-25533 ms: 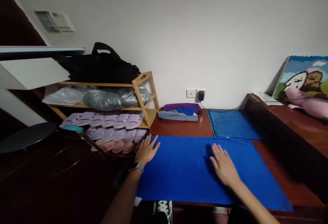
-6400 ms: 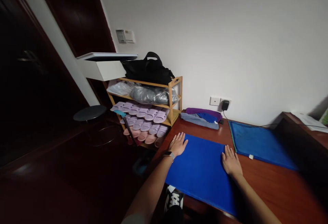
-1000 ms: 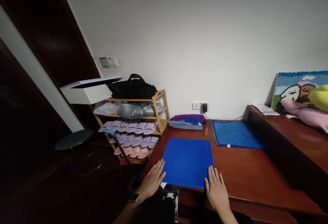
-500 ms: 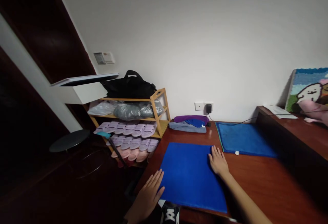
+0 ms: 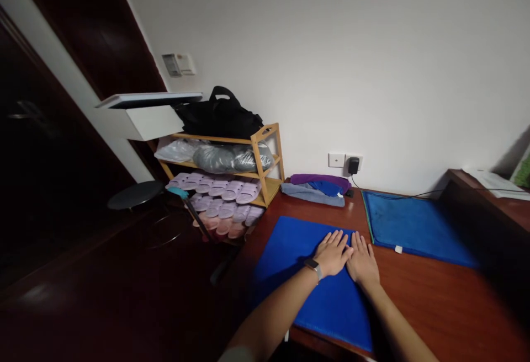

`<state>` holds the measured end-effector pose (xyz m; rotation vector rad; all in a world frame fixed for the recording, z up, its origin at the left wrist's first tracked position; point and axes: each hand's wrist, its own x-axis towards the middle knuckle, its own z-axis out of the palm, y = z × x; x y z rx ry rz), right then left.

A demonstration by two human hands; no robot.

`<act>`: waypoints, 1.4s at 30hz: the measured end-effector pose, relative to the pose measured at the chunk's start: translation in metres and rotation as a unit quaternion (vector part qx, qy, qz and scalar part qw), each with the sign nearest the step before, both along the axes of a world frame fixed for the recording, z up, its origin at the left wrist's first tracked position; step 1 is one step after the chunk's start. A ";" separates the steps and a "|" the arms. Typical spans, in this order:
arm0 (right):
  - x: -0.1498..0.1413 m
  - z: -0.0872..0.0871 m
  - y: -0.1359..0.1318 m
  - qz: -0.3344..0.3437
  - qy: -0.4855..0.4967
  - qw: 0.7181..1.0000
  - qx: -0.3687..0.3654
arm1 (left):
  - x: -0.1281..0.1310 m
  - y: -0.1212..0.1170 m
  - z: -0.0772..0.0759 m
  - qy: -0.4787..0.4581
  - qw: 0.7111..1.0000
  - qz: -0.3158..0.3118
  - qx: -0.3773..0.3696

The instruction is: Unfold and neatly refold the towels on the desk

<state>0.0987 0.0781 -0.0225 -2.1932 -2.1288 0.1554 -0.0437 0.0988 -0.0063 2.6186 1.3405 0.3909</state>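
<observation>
Folded blue cloth [image 5: 285, 246] flat on the tabletop [image 5: 430, 301], hands at its two o'clock edge.
Left hand [image 5: 332, 256] and right hand [image 5: 363, 265] touch, palms down, fingers slightly spread; at ten o'clock, the wooden rack [image 5: 256, 155] holds lilac slippers [image 5: 219, 185], pink slippers [image 5: 224, 225], plastic-wrapped bundles [image 5: 221, 159] and, on top, a black bag [image 5: 221, 119].

Matt blue cloth [image 5: 285, 246] on glossy, smooth reddish-brown wooden tabletop [image 5: 430, 290].

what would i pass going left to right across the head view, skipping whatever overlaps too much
Dark round stool → lilac slippers → left hand → right hand → white tag on the farther blue cloth → white papers
</observation>
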 end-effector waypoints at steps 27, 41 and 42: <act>-0.004 0.009 0.001 -0.025 0.015 1.000 -0.006 | -0.125 0.029 0.012 0.032 0.982 0.181 0.033; -0.002 0.008 0.002 -0.028 0.011 1.000 -0.008 | -0.091 0.024 -0.005 0.026 0.987 0.156 0.000; -0.002 0.008 0.002 -0.028 0.010 1.000 -0.008 | -0.113 0.026 -0.003 0.032 0.983 0.182 -0.004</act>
